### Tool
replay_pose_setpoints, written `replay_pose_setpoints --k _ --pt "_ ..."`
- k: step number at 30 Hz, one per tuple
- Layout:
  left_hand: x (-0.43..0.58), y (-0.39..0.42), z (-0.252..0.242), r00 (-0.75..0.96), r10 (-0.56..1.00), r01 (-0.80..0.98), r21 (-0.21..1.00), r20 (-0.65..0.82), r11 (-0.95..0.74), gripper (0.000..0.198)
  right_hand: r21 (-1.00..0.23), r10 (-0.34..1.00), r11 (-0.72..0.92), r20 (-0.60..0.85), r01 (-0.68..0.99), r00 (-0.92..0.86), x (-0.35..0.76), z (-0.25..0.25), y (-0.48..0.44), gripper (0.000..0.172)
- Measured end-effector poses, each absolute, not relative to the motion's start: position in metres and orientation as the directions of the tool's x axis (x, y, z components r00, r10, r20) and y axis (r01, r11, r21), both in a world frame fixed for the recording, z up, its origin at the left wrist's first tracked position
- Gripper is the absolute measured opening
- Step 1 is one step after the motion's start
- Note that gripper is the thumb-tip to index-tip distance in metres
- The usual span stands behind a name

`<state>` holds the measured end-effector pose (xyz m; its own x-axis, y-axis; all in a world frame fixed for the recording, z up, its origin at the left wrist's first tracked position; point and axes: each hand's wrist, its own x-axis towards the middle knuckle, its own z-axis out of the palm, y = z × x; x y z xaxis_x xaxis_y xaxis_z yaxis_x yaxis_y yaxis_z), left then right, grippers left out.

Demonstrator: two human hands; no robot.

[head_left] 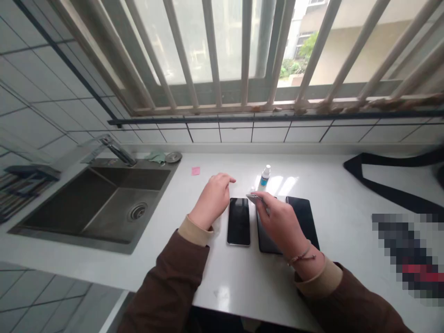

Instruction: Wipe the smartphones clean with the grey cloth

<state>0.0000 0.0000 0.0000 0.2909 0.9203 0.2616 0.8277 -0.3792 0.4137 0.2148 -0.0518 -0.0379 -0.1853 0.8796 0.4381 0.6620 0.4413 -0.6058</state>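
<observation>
A smartphone [238, 222] with a dark screen lies on the white counter between my hands. My left hand [213, 196] is just off its upper left corner, index finger stretched to the right and the other fingers loosely bent, with nothing visible in it. Between thumb and fingers, my right hand [277, 217] pinches a small flat grey piece [252, 198], whose kind I cannot make out. Below that hand is a black tablet-like slab [266, 238], partly covered; another dark flat slab [305, 217] shows to its right. Behind them stands a small white-capped bottle [264, 177] with a blue label.
At the left is a steel sink [152, 189] with a faucet [120, 152], a green cloth [156, 157] and a round metal drain cover [173, 157]. A pink sticky note [195, 171] lies near the sink. A black strap [378, 185] lies at the right, beside a blurred-out patch.
</observation>
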Motion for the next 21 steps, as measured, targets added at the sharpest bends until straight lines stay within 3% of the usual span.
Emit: replay_pose_setpoints --k 3,7,11,17,21 --pt "-0.008 0.009 -0.031 0.284 0.94 0.864 0.374 0.188 -0.336 0.05 -0.505 0.858 0.51 0.356 0.697 -0.371 0.207 -0.049 -0.054 0.029" --pt "-0.013 0.006 -0.042 0.301 0.943 0.879 0.343 0.141 -0.331 0.047 -0.411 0.739 0.668 0.265 0.621 -0.62 0.198 -0.051 -0.059 0.032" --pt "-0.011 0.005 -0.044 0.327 0.937 0.876 0.331 0.124 -0.35 0.043 -0.373 0.639 0.751 0.203 0.545 -0.742 0.194 -0.043 -0.066 0.032" --pt "-0.012 0.004 -0.046 0.351 0.925 0.864 0.331 0.145 -0.38 0.04 -0.448 0.611 0.749 0.179 0.489 -0.771 0.194 -0.033 -0.077 0.029" --pt "-0.017 0.001 -0.044 0.394 0.904 0.832 0.353 0.169 -0.428 0.038 -0.578 0.77 0.599 0.224 0.555 -0.598 0.199 -0.03 -0.072 0.025"
